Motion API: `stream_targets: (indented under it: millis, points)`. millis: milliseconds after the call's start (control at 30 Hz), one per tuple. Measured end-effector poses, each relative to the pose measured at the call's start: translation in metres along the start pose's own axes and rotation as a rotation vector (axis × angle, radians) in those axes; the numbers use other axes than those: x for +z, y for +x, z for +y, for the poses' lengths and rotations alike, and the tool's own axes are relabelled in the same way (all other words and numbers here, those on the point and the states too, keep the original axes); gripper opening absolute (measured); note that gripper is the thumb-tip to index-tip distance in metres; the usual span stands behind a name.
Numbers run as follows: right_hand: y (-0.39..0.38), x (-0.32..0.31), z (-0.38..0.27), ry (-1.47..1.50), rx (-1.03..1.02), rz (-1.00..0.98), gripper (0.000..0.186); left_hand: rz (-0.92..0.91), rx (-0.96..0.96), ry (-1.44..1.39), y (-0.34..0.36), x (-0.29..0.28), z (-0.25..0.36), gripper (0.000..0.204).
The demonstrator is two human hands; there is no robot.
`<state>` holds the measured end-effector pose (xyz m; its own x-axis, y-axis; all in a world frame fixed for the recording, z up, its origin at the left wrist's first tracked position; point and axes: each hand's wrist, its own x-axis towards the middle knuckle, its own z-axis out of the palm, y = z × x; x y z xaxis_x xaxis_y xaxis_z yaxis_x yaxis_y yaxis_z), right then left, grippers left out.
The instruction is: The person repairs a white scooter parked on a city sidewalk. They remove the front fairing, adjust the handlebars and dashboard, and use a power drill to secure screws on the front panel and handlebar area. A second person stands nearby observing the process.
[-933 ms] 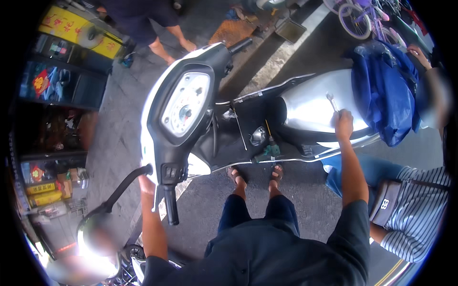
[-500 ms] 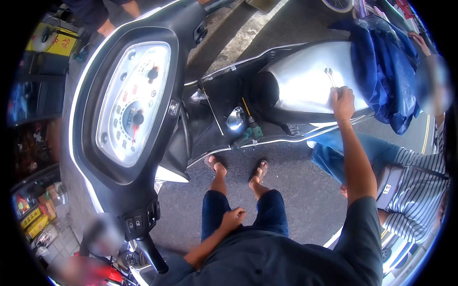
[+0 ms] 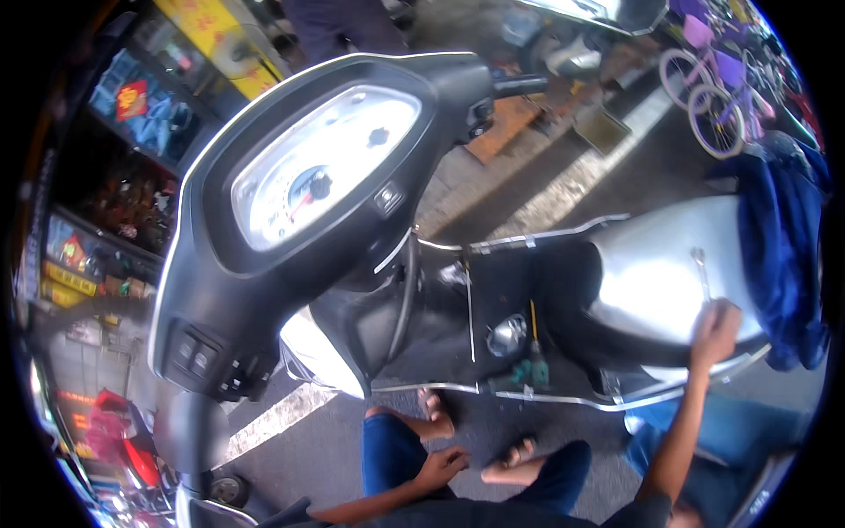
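My right hand [image 3: 717, 333] is closed round the lower part of a silver wrench [image 3: 700, 263], over the near side of the scooter's silver seat [image 3: 669, 251]. The wrench's forked head points away from me; my fingers hide its other end. In front of my body, by my thigh, my left hand [image 3: 443, 466] hangs loosely curved with its fingers a little apart and nothing visible in it. On the scooter's dark footboard lie a green and black power tool [image 3: 533, 370], a shiny round metal piece [image 3: 508, 336] and a thin metal rod [image 3: 471, 312].
The handlebar and dashboard [image 3: 321, 167] fill the left. Blue cloth [image 3: 786, 251] covers the seat's rear. Beside the scooter at right is a person in blue jeans [image 3: 731, 427]; another person's dark trousers [image 3: 343, 26] show at the far side. A purple bicycle [image 3: 717, 110] stands beyond.
The view has swung left, so the scooter sits farther right and lower in it. My right hand still grips the wrench over the seat. The fingers of my left hand look looser.
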<state>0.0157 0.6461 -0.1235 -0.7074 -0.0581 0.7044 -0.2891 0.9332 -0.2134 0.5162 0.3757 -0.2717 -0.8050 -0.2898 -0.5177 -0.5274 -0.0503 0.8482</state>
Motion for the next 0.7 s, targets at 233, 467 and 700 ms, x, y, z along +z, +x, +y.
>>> stream_targets:
  millis: [233, 467, 700]
  points:
    - [-0.013, 0.013, 0.042, 0.038, -0.068, 0.124, 0.022, 0.028, 0.587, 0.151, 0.156, -0.054, 0.118, 0.012]
    - [-0.016, 0.022, 0.047, 0.096, -0.237, 0.318, 0.026, 0.221, 1.341, 0.337, 0.117, -0.073, 0.146, 0.008]
    - [-0.005, 0.009, 0.058, 0.047, -0.293, 0.221, 0.026, 0.897, 1.487, 0.181, 0.020, -0.141, 0.231, 0.023]
